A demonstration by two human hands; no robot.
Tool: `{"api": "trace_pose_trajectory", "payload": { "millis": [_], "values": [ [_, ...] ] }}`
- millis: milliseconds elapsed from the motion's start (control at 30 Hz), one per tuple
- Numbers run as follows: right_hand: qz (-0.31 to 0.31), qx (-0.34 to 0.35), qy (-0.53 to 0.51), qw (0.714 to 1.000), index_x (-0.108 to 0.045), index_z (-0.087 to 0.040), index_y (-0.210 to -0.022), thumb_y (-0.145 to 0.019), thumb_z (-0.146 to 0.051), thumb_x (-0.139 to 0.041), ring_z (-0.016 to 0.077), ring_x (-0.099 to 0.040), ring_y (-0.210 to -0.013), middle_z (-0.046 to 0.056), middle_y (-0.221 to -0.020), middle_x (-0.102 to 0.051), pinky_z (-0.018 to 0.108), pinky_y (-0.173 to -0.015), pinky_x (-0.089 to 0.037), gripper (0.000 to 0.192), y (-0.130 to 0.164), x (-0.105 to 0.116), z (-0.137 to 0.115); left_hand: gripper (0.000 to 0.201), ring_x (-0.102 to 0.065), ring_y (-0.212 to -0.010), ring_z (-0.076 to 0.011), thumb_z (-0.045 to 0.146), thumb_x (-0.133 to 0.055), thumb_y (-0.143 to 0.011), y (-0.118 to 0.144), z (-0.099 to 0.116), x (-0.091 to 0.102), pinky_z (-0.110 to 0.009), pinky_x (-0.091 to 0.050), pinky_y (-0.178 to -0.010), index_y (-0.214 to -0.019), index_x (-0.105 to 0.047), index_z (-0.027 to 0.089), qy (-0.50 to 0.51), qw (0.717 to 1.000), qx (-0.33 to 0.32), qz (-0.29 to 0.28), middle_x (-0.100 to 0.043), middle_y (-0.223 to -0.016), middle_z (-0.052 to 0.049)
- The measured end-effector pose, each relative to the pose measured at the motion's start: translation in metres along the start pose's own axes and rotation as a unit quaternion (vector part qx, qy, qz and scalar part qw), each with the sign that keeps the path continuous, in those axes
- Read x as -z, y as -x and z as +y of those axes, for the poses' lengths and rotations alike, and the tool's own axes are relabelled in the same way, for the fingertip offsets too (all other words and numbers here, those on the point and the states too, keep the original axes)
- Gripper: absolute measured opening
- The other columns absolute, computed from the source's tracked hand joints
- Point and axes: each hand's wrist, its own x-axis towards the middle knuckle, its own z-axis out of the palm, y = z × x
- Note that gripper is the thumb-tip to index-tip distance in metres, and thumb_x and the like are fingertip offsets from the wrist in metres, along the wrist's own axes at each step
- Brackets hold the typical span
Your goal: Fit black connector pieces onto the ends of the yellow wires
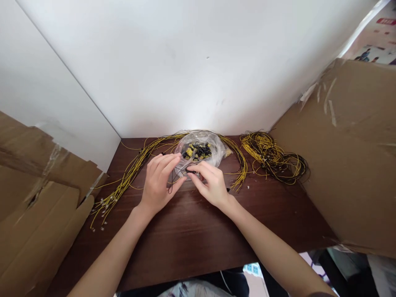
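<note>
We see both hands meeting over the middle of the dark wooden table (pixel 192 231), just in front of a clear plastic bag (pixel 213 150). The left hand (pixel 159 181) is half closed, its fingers curled toward the right, and its fingertips pinch a thin black wire (pixel 172 179). The wire makes a small loop that hangs down under this hand, between the two thumbs. The right hand (pixel 210 183) is also closed in a pinch; its thumb and first fingers hold the other end of the same black wire, where a small dark piece sits at the fingertips. We cannot tell exactly what this piece is, because it is too small. So the wire lies between the two hands, touching both, and a little above the table surface.

The plastic bag is just behind the fingertips and contains many small black and yellow parts (pixel 198 151). A long bundle of yellow wires (pixel 130 175) curves from behind the bag to the left and comes down toward the left edge of the table, passing near the left hand but not touching it. To the right of the bag, well apart from the right hand, lies a coiled heap of yellow and black wires (pixel 274 156). Cardboard sheets (pixel 346 156) stand at both sides of the table, and a white wall (pixel 192 62) rises behind it.
</note>
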Motion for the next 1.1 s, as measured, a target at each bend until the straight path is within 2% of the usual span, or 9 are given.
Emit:
{"api": "trace_pose_trajectory", "payload": {
  "millis": [167, 333, 400, 500, 600, 667, 767, 933, 1100],
  "values": [
    [-0.003, 0.012, -0.007, 1.000, -0.062, -0.017, -0.098, -0.088, -0.024, -0.051, 0.0152, -0.058, -0.075, 0.005, -0.082, -0.063, 0.028, -0.071, -0.047, 0.016, -0.001, -0.001, 0.002, 0.012, -0.053, -0.074, -0.0163, 0.018, -0.063, -0.079, 0.003, -0.005, 0.000, -0.032, -0.044, -0.072, -0.091, -0.062, 0.018, 0.025, 0.999, 0.006, -0.024, -0.064, -0.075, -0.004],
    [-0.050, 0.052, 0.049, 0.996, -0.063, -0.021, -0.100, -0.084, -0.033, -0.059, 0.0197, -0.059, -0.093, 0.006, -0.100, -0.067, 0.036, -0.085, -0.044, 0.020, -0.017, 0.028, 0.003, 0.006, -0.052, -0.071, -0.0151, 0.017, -0.059, -0.082, 0.004, -0.005, -0.002, -0.029, -0.044, -0.066, -0.086, -0.064, 0.016, 0.070, 0.996, 0.023, -0.054, -0.065, -0.075, -0.005],
    [0.026, -0.008, 0.085, 0.996, -0.065, -0.022, -0.096, -0.086, -0.030, -0.055, 0.0201, -0.059, -0.095, 0.005, -0.097, -0.067, 0.037, -0.087, -0.044, 0.016, -0.020, 0.053, 0.007, 0.006, -0.052, -0.071, -0.0152, 0.017, -0.059, -0.083, 0.005, -0.004, -0.004, -0.030, -0.044, -0.067, -0.086, -0.064, 0.016, 0.076, 0.995, 0.024, -0.062, -0.066, -0.076, -0.005],
    [0.131, -0.141, 0.151, 0.970, -0.066, -0.019, -0.096, -0.088, -0.027, -0.048, 0.0201, -0.062, -0.089, 0.007, -0.097, -0.068, 0.034, -0.077, -0.048, 0.021, -0.009, 0.095, 0.022, 0.006, -0.053, -0.071, -0.0152, 0.018, -0.058, -0.083, 0.006, -0.002, -0.006, -0.030, -0.044, -0.068, -0.085, -0.064, 0.017, 0.077, 0.994, 0.020, -0.073, -0.067, -0.077, -0.005],
    [0.100, -0.269, 0.215, 0.934, -0.069, -0.016, -0.088, -0.081, -0.023, -0.051, 0.0211, -0.066, -0.077, 0.008, -0.087, -0.070, 0.036, -0.076, -0.050, 0.020, 0.018, 0.129, 0.043, 0.008, -0.053, -0.072, -0.0153, 0.020, -0.056, -0.084, 0.007, -0.001, -0.008, -0.029, -0.044, -0.068, -0.085, -0.064, 0.017, 0.074, 0.994, 0.015, -0.080, -0.067, -0.077, -0.004],
    [0.086, -0.349, 0.193, 0.913, -0.068, -0.013, -0.088, -0.078, -0.021, -0.050, 0.0198, -0.066, -0.066, 0.010, -0.080, -0.070, 0.033, -0.065, -0.053, 0.022, 0.036, 0.143, 0.056, 0.008, -0.053, -0.072, -0.0153, 0.020, -0.056, -0.084, 0.007, 0.000, -0.008, -0.029, -0.044, -0.068, -0.085, -0.064, 0.017, 0.073, 0.994, 0.013, -0.079, -0.066, -0.077, -0.004],
    [0.047, -0.396, 0.164, 0.902, -0.068, -0.012, -0.089, -0.075, -0.018, -0.052, 0.0188, -0.067, -0.065, 0.010, -0.080, -0.070, 0.031, -0.063, -0.054, 0.022, 0.054, 0.151, 0.067, 0.007, -0.053, -0.071, -0.0153, 0.019, -0.057, -0.083, 0.006, 0.001, -0.008, -0.029, -0.044, -0.068, -0.085, -0.063, 0.017, 0.075, 0.994, 0.009, -0.081, -0.066, -0.077, -0.004],
    [-0.038, -0.392, 0.191, 0.899, -0.071, -0.016, -0.084, -0.067, -0.015, -0.059, 0.0193, -0.067, -0.070, 0.007, -0.079, -0.072, 0.032, -0.071, -0.052, 0.020, 0.054, 0.147, 0.069, 0.009, -0.054, -0.072, -0.0152, 0.021, -0.055, -0.085, 0.006, 0.000, -0.008, -0.029, -0.045, -0.069, -0.084, -0.064, 0.017, 0.078, 0.993, 0.015, -0.087, -0.066, -0.077, -0.004],
    [-0.040, -0.372, 0.225, 0.900, -0.072, -0.017, -0.078, -0.066, -0.023, -0.062, 0.0185, -0.065, -0.065, 0.005, -0.074, -0.071, 0.030, -0.066, -0.050, 0.017, 0.052, 0.143, 0.073, 0.014, -0.054, -0.073, -0.0151, 0.024, -0.052, -0.087, 0.008, -0.002, -0.009, -0.029, -0.046, -0.070, -0.085, -0.064, 0.017, 0.075, 0.993, 0.018, -0.094, -0.066, -0.078, -0.005]
  ]
}}
